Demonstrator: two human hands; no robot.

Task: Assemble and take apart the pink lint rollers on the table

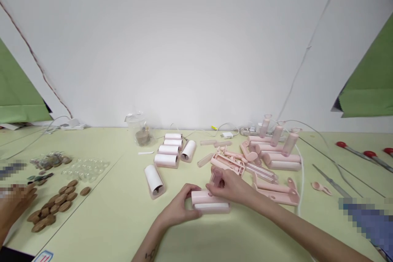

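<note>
My left hand (179,206) grips the left end of a pink case with a white roll inside (211,202), which lies on the pale yellow-green table (123,221). My right hand (231,186) pinches a small translucent pink cap-like part (215,176) just above the case's right end. Its fingers are closed around that part.
Behind the hands lie several white rolls (167,155), a pile of pink plastic parts (233,159) and pink cases (278,159). Brown round pieces (55,204) and another person's hand (14,204) are at the left. Red-handled tools (353,149) and a pink spoon-shaped piece (321,187) lie right.
</note>
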